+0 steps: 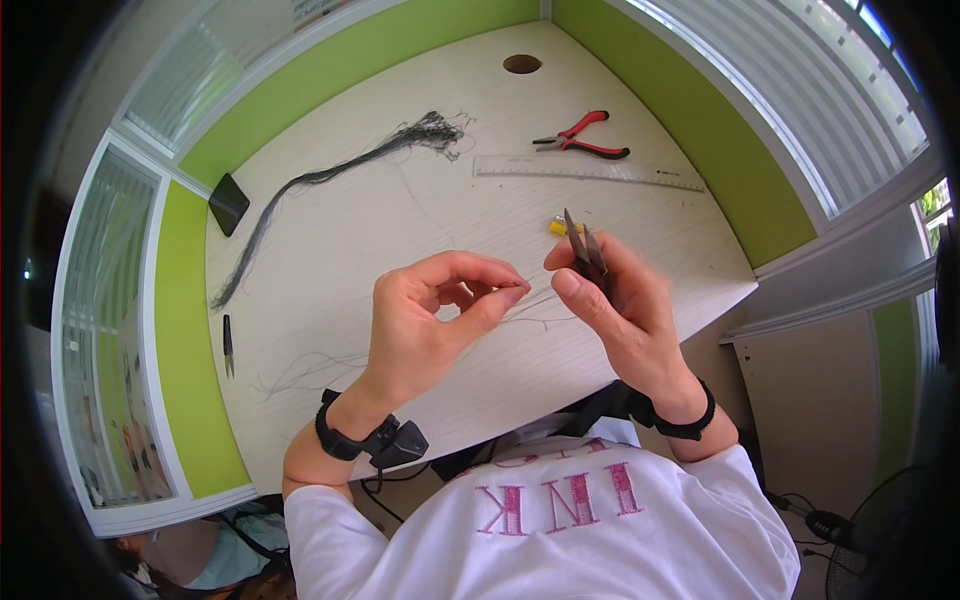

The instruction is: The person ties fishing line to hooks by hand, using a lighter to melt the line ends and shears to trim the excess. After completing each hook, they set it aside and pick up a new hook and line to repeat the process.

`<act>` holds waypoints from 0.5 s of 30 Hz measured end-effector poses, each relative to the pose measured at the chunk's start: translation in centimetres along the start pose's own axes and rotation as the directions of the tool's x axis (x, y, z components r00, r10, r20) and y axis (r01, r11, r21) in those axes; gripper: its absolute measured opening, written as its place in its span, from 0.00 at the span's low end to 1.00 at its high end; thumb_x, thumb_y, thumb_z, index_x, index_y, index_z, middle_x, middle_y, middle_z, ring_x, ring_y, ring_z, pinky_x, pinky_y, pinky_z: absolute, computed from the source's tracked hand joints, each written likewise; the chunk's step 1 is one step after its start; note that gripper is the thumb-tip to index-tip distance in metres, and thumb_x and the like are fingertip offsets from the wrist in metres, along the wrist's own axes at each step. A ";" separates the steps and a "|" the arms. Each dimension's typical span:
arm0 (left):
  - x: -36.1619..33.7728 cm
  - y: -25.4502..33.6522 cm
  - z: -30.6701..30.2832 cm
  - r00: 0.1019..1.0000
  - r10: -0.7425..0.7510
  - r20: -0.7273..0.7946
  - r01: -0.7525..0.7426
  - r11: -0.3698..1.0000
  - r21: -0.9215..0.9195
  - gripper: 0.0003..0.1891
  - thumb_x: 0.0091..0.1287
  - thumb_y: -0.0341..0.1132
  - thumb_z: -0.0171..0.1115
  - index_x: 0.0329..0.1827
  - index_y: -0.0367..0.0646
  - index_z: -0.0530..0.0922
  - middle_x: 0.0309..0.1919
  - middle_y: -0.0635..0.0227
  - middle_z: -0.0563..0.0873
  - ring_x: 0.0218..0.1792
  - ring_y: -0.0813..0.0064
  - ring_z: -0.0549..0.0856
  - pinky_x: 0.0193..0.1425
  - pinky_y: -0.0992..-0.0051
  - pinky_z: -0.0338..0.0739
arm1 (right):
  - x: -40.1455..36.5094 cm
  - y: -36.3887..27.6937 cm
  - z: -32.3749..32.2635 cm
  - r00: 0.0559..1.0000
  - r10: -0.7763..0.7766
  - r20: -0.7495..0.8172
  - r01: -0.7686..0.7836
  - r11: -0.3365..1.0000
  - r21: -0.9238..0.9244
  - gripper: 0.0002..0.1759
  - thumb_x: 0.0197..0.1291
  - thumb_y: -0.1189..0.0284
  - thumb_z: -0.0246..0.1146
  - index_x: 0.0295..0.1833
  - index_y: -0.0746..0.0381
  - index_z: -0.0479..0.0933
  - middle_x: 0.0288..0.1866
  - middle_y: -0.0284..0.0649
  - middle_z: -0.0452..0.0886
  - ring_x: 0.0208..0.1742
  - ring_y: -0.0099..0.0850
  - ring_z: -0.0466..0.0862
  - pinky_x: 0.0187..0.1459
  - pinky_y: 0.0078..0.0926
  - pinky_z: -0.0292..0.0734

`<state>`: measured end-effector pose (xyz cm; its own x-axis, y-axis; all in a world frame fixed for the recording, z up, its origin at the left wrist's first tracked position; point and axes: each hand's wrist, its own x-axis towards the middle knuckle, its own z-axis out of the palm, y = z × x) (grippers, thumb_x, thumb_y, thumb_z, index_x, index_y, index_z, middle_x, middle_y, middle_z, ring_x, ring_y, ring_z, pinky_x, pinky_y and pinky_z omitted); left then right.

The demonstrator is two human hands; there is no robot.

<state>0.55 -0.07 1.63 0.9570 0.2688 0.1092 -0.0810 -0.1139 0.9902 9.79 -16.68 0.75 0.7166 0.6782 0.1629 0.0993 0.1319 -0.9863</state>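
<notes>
My left hand is closed in a pinch, thumb against forefinger, with thin grey thread at the fingertips. How much of it the fingers cover is hidden. My right hand is wrapped round a small pair of dark scissors, whose blades point up and away from me, slightly apart. Its thumb faces the left fingertips across a small gap. Behind the blades, a yellow object lies on the table, partly covered. More loose strands spread out on the tabletop left of my left wrist.
A long bundle of dark threads curves across the table's left side. Red-handled pliers lie by a clear ruler at the back right. Tweezers and a black object are at the left edge. Green partitions enclose the table.
</notes>
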 end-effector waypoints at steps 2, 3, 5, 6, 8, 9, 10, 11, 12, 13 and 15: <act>0.0 0.1 0.0 1.000 -0.003 -0.010 0.003 1.000 -0.001 0.05 0.58 0.19 0.62 0.36 0.32 0.79 0.36 0.59 0.84 0.38 0.75 0.83 0.44 0.77 0.78 | -0.2 -0.2 0.3 0.999 0.036 0.034 -0.038 0.998 0.048 0.10 0.64 0.71 0.59 0.45 0.66 0.74 0.30 0.30 0.70 0.29 0.15 0.67 0.33 0.12 0.64; 0.0 0.1 -0.1 1.000 -0.007 -0.022 0.007 1.000 -0.003 0.05 0.57 0.19 0.63 0.36 0.32 0.80 0.36 0.60 0.84 0.38 0.76 0.83 0.44 0.78 0.78 | -0.2 0.1 0.3 0.999 0.035 0.036 -0.037 0.998 0.048 0.10 0.64 0.71 0.59 0.45 0.66 0.74 0.30 0.30 0.70 0.29 0.15 0.67 0.33 0.12 0.64; 0.1 -0.1 0.0 0.999 0.039 -0.024 -0.039 0.999 0.009 0.04 0.57 0.22 0.64 0.35 0.36 0.81 0.35 0.64 0.85 0.34 0.81 0.81 0.38 0.82 0.75 | -0.3 0.8 0.3 1.000 -0.026 0.003 0.026 1.000 -0.004 0.10 0.62 0.72 0.61 0.45 0.66 0.75 0.32 0.31 0.72 0.30 0.16 0.69 0.33 0.13 0.66; 0.1 -0.3 0.1 0.996 0.083 -0.022 -0.083 0.996 0.020 0.03 0.58 0.24 0.65 0.33 0.39 0.82 0.34 0.69 0.86 0.30 0.86 0.80 0.32 0.86 0.73 | -0.3 0.7 0.3 1.000 -0.023 0.002 0.023 1.000 -0.003 0.10 0.62 0.72 0.61 0.45 0.66 0.75 0.32 0.31 0.72 0.30 0.16 0.69 0.33 0.13 0.66; 0.1 -0.4 0.2 0.994 0.105 -0.003 -0.105 0.994 0.041 0.03 0.57 0.24 0.66 0.33 0.39 0.82 0.35 0.69 0.86 0.30 0.87 0.79 0.33 0.85 0.72 | -0.2 0.3 0.5 1.000 -0.025 0.014 0.025 1.000 0.008 0.09 0.61 0.73 0.62 0.44 0.67 0.75 0.31 0.30 0.72 0.31 0.16 0.70 0.34 0.13 0.67; 0.1 -0.4 0.2 0.991 0.130 0.013 -0.130 0.990 0.062 0.03 0.57 0.24 0.66 0.33 0.39 0.82 0.35 0.69 0.85 0.29 0.87 0.79 0.33 0.85 0.72 | -0.1 0.4 0.6 1.000 -0.024 0.009 0.024 1.000 0.009 0.09 0.61 0.73 0.62 0.44 0.67 0.75 0.31 0.30 0.72 0.31 0.16 0.70 0.34 0.13 0.67; 0.1 -0.5 0.1 0.991 0.129 0.017 -0.130 0.990 0.062 0.03 0.57 0.24 0.66 0.33 0.39 0.82 0.35 0.69 0.85 0.29 0.87 0.79 0.33 0.85 0.72 | 0.0 0.6 0.7 0.999 -0.046 0.018 0.046 0.999 0.020 0.09 0.61 0.74 0.62 0.44 0.67 0.75 0.31 0.30 0.72 0.32 0.16 0.70 0.34 0.13 0.67; 0.2 -0.7 0.1 0.983 0.178 0.039 -0.180 0.982 0.063 0.03 0.56 0.23 0.66 0.33 0.39 0.82 0.35 0.69 0.85 0.29 0.87 0.78 0.34 0.84 0.72 | 0.1 0.7 0.7 0.997 -0.068 0.029 0.067 0.997 0.031 0.08 0.61 0.75 0.62 0.43 0.68 0.75 0.30 0.30 0.72 0.32 0.15 0.71 0.35 0.13 0.68; 0.3 -0.8 0.1 0.972 0.226 0.060 -0.230 0.971 0.062 0.04 0.56 0.23 0.67 0.33 0.38 0.82 0.36 0.68 0.85 0.29 0.86 0.78 0.34 0.84 0.72 | 0.1 0.7 0.8 0.997 -0.068 0.029 0.067 0.997 0.031 0.08 0.61 0.75 0.62 0.43 0.68 0.75 0.30 0.30 0.72 0.32 0.15 0.71 0.35 0.13 0.68; 0.3 -0.9 0.0 0.972 0.226 0.059 -0.229 0.971 0.062 0.04 0.56 0.23 0.67 0.33 0.38 0.82 0.36 0.68 0.85 0.29 0.86 0.78 0.34 0.84 0.72 | 0.1 0.7 0.9 0.999 -0.040 0.016 0.038 0.996 0.086 0.09 0.62 0.74 0.62 0.43 0.68 0.75 0.30 0.30 0.73 0.32 0.15 0.70 0.34 0.14 0.67; 0.5 -1.0 -0.1 0.965 0.253 0.074 -0.255 0.967 0.009 0.04 0.56 0.22 0.66 0.34 0.37 0.81 0.36 0.67 0.85 0.30 0.86 0.77 0.36 0.83 0.71 | 0.1 0.6 0.8 1.000 -0.011 0.005 0.010 0.990 0.141 0.09 0.62 0.73 0.61 0.43 0.69 0.75 0.30 0.31 0.73 0.31 0.15 0.70 0.32 0.14 0.66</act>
<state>1.09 0.30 0.70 0.9230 0.1601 0.3498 -0.3196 -0.1871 0.9289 9.38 -15.98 0.24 0.7118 0.6805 0.1738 0.0085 0.2391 -0.9710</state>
